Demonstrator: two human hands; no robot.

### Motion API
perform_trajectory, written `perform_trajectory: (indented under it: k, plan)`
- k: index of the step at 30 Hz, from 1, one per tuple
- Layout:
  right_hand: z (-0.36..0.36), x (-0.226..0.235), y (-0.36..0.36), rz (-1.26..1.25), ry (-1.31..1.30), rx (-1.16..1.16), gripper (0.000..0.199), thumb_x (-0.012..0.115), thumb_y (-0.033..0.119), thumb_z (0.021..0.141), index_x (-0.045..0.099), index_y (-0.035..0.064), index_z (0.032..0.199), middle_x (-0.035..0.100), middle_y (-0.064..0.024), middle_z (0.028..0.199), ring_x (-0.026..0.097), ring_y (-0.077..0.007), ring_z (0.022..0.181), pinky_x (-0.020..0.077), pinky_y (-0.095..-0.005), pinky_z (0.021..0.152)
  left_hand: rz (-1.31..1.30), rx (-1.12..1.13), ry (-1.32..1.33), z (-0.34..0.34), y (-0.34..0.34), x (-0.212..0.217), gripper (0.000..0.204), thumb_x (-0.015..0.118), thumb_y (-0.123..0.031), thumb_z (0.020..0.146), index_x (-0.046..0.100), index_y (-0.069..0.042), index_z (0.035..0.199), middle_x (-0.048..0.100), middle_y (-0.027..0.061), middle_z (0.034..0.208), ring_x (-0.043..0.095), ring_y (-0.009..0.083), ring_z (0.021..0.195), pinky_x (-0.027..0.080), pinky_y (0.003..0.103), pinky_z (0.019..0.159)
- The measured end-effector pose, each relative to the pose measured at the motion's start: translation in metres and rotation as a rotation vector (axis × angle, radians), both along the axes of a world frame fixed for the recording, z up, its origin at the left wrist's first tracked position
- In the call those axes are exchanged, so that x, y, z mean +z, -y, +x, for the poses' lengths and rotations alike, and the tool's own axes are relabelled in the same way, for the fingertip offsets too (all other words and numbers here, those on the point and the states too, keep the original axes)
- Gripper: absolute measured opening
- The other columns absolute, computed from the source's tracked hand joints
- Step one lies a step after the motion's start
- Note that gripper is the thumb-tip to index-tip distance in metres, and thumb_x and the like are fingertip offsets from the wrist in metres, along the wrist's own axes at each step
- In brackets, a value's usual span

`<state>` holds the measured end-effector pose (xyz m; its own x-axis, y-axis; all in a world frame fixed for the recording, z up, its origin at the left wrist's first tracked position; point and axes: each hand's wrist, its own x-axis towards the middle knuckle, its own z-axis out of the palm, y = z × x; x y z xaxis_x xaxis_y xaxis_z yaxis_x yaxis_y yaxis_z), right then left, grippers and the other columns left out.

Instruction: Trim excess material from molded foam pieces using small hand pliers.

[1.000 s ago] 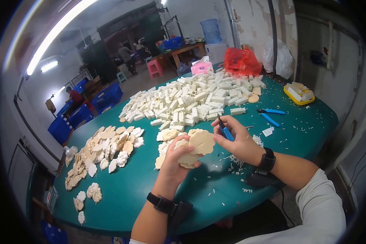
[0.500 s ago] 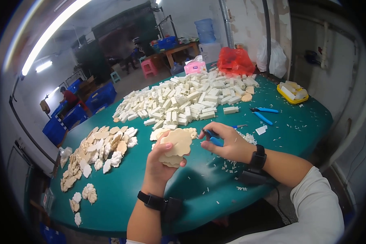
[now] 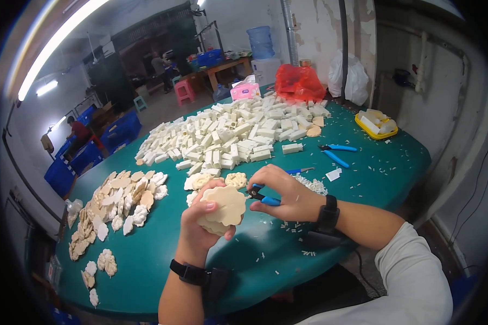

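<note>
My left hand (image 3: pixel 199 219) grips a small stack of cream scalloped pieces (image 3: pixel 225 206), thumb across the flat face of the top one. Just to the right, my right hand (image 3: pixel 290 195) is closed round blue-handled side cutters (image 3: pixel 265 199), their dark jaws pointing at the edge of the stack without plainly touching it. Behind the hands, a few more cream flower-shaped pieces (image 3: pixel 236 180) lie on the green table (image 3: pixel 162 260). A large spread of scalloped pieces (image 3: pixel 119 197), white and tan, covers the left side.
A heap of white rectangular blocks (image 3: pixel 222 132) fills the far middle. Spare blue-handled cutters (image 3: pixel 336 154), a blue-handled knife-like tool (image 3: pixel 299 170) and white clippings (image 3: pixel 314 186) lie to the right. Beyond are a yellow tray (image 3: pixel 375 130), a red bag (image 3: pixel 299 82) and a pink tissue pack (image 3: pixel 245 91).
The whole view has shifted slightly, moving the table things leftward in the picture. My right hand has brought the cutters closer to the stack, which has tilted a little in my left hand.
</note>
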<state>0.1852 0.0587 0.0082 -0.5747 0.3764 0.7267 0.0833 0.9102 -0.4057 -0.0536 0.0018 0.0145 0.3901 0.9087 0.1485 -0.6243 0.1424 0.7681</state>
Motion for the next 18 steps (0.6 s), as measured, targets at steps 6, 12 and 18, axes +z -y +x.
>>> perform_trajectory:
  k: [6, 12, 18]
  plan:
    - [-0.0002, 0.0016, 0.0014, 0.038, 0.008, 0.004, 0.043, 0.081, 0.026, 0.087, 0.059, 0.0052, 0.118, 0.061, -0.0116, 0.109, 0.056, -0.0325, 0.104, 0.0452, -0.0428, 0.094, -0.015, 0.001, 0.033, 0.0008, 0.0008, 0.0028, 0.048, 0.064, -0.022, 0.08, 0.05, -0.009, 0.125, 0.063, 0.0233, 0.099, 0.069, 0.0375, 0.076, 0.053, 0.038, 0.039]
    - [-0.0018, -0.0015, 0.0013, 0.071, -0.006, -0.022, 0.042, 0.083, 0.022, 0.085, 0.059, 0.0065, 0.116, 0.061, -0.0093, 0.108, 0.056, -0.0293, 0.104, 0.045, -0.0412, 0.095, -0.02, 0.007, 0.018, 0.0003, 0.0014, 0.0022, 0.048, 0.064, -0.022, 0.08, 0.05, -0.009, 0.124, 0.064, 0.0235, 0.099, 0.069, 0.0374, 0.075, 0.053, 0.039, 0.039]
    - [-0.0009, -0.0005, 0.0005, 0.09, 0.009, -0.046, 0.043, 0.083, 0.023, 0.085, 0.059, 0.0068, 0.116, 0.061, -0.0097, 0.108, 0.057, -0.0302, 0.103, 0.0444, -0.0418, 0.095, -0.018, 0.003, 0.01, -0.0007, -0.0004, 0.0017, 0.048, 0.064, -0.022, 0.08, 0.05, -0.009, 0.124, 0.063, 0.0232, 0.1, 0.068, 0.038, 0.076, 0.054, 0.039, 0.039]
